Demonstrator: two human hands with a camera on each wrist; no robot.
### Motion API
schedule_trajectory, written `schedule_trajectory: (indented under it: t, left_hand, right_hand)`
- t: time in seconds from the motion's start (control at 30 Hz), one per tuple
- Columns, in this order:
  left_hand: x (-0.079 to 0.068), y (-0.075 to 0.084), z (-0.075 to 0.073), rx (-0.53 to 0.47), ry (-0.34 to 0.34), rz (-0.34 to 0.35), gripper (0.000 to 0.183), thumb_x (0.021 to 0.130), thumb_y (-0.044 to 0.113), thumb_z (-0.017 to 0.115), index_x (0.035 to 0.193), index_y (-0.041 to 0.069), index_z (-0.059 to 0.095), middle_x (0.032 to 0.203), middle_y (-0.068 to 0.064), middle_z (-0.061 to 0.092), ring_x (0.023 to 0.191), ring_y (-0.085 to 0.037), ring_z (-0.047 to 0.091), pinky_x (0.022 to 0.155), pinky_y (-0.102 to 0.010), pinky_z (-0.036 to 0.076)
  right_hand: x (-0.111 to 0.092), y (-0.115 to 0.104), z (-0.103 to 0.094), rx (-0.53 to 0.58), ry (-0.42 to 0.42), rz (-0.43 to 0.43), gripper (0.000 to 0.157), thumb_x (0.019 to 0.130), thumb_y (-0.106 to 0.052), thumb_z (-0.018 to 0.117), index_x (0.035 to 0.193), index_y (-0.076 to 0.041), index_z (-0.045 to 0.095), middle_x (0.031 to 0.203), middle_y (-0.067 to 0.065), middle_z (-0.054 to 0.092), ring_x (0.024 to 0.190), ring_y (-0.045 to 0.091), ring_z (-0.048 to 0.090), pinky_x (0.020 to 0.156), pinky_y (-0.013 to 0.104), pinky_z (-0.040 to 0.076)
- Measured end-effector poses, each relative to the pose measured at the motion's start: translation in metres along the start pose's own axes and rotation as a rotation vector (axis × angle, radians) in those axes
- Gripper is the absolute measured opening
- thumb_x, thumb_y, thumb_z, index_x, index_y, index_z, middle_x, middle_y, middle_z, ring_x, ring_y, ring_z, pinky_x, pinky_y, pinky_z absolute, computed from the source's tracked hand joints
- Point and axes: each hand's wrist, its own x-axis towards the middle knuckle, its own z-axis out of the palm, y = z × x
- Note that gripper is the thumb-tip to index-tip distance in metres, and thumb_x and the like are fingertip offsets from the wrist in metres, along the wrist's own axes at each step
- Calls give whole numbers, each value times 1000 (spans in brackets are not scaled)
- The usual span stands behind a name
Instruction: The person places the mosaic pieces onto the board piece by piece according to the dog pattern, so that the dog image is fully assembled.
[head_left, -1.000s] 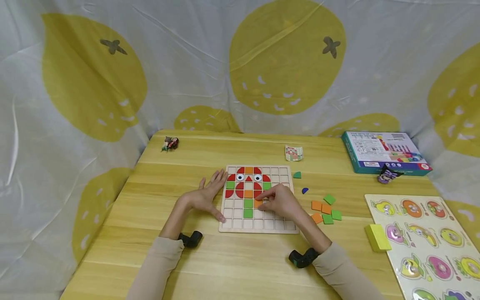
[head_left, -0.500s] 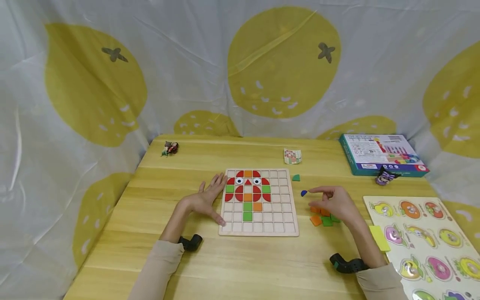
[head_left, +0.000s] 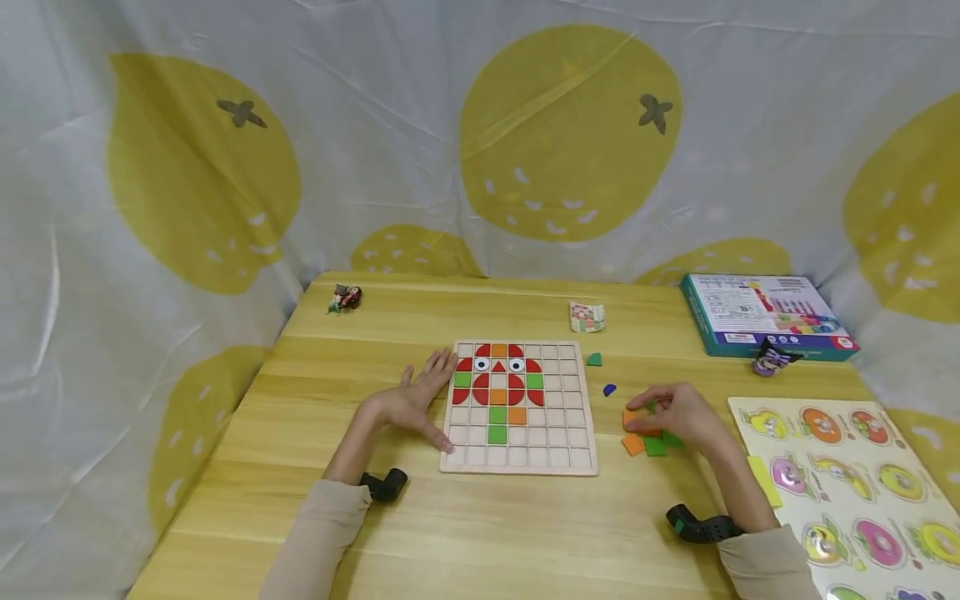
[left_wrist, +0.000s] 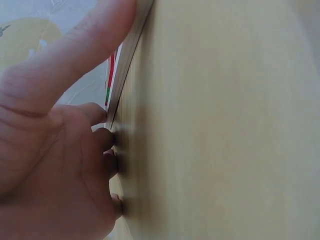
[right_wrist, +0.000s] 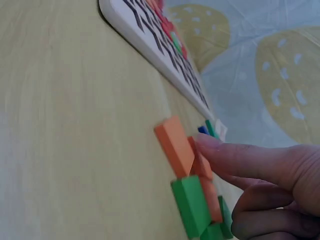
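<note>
A wooden grid board (head_left: 551,458) lies on the table, bearing red, orange and green tiles and two round eye pieces (head_left: 482,364) in an owl-like pattern. My left hand (head_left: 408,408) is spread along its left side, the thumb at the lower left corner. In the left wrist view, the thumb (left_wrist: 75,55) rests at the board's edge. My right hand (head_left: 686,417) is over the loose tiles right of the board. Its thumb and forefinger pinch an orange square tile (head_left: 632,419). In the right wrist view, the thumb touches this orange tile (right_wrist: 201,162); the forefinger is mostly hidden.
Near the right hand lie another orange tile (head_left: 633,445) and green tiles (head_left: 655,447). A blue half-round piece (head_left: 610,389), a green quarter-round piece (head_left: 594,359) and a pattern card (head_left: 587,317) lie beyond. A fruit puzzle board (head_left: 832,442), yellow block (head_left: 763,482), box (head_left: 772,312) and figurine (head_left: 774,358) stand right.
My right hand has let go of an orange tile on the board, moved right to the loose tiles and lowered onto them. My left hand has stayed at the board's left side.
</note>
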Motion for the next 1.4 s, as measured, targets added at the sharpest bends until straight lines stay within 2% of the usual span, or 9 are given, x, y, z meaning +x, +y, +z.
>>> schedule_trajectory:
  t: [0.07, 0.23, 0.4, 0.6, 0.77, 0.9, 1.03, 1.2, 1.4]
  left_hand:
    - [0, 0, 0, -4, 2, -2, 141, 61, 48, 88, 154, 8, -10, 160, -15, -22, 148, -36, -20, 114, -69, -10]
    - [-3, -2, 0, -5, 5, -13, 142, 60, 47, 88, 154, 8, -11, 160, -14, -22, 148, -36, -20, 113, -69, -10]
    - [0, 0, 0, 3, 0, -8, 141, 61, 49, 87, 155, 9, -9, 161, -14, -21, 149, -35, -19, 114, -68, -10]
    - [2, -2, 0, -10, -12, -25, 142, 61, 49, 88, 155, 9, -11, 161, -13, -23, 149, -34, -20, 115, -66, -11]
    - [2, -1, -1, -2, -13, -24, 141, 61, 49, 87, 155, 11, -11, 161, -12, -23, 149, -33, -20, 115, -66, -12]
    - [4, -1, 0, -10, -13, -11, 141, 61, 48, 88, 155, 9, -11, 161, -14, -22, 149, -36, -19, 114, -68, -11]
    - [4, 0, 0, -11, -11, -10, 141, 61, 49, 87, 155, 9, -11, 161, -14, -22, 149, -35, -19, 114, -67, -11]
    - [3, 0, -1, 3, -17, -25, 142, 61, 50, 87, 155, 12, -11, 161, -10, -24, 149, -31, -21, 116, -65, -12]
    - [3, -1, 0, -4, -13, -15, 141, 61, 50, 87, 155, 11, -11, 161, -11, -23, 149, -32, -21, 115, -65, -12]
  right_hand:
    - [0, 1, 0, -8, 0, 6, 35, 73, -24, 84, 101, -6, 73, 56, -5, 32, 51, 10, 30, 46, 25, 25]
    - [3, -6, 5, -19, 9, -41, 37, 73, -26, 84, 102, -6, 73, 56, -5, 30, 51, 10, 28, 47, 26, 24]
    - [4, -9, 4, -1, 14, -20, 38, 72, -19, 84, 105, -3, 72, 54, -5, 30, 49, 9, 27, 45, 25, 25]
    - [8, -14, 10, -17, 30, -88, 32, 79, -22, 80, 105, -6, 72, 56, -5, 28, 48, 9, 24, 44, 25, 23]
    - [10, -40, 34, 81, -45, -156, 28, 77, -21, 81, 103, -11, 74, 57, -4, 29, 48, 10, 25, 43, 22, 22]
    - [12, -60, 63, 43, -89, -195, 24, 73, -19, 84, 96, -13, 76, 56, -3, 30, 52, 11, 27, 46, 21, 21]
    - [12, -71, 83, 13, -63, -155, 23, 68, -17, 87, 89, -13, 78, 54, -3, 32, 51, 13, 29, 47, 21, 20]
    - [15, -76, 93, 10, -13, -109, 24, 66, -15, 88, 87, -13, 77, 53, -2, 33, 50, 14, 31, 47, 22, 21]
    - [20, -76, 96, 23, 1, -112, 23, 66, -14, 88, 86, -15, 78, 52, -2, 33, 49, 13, 30, 47, 22, 21]
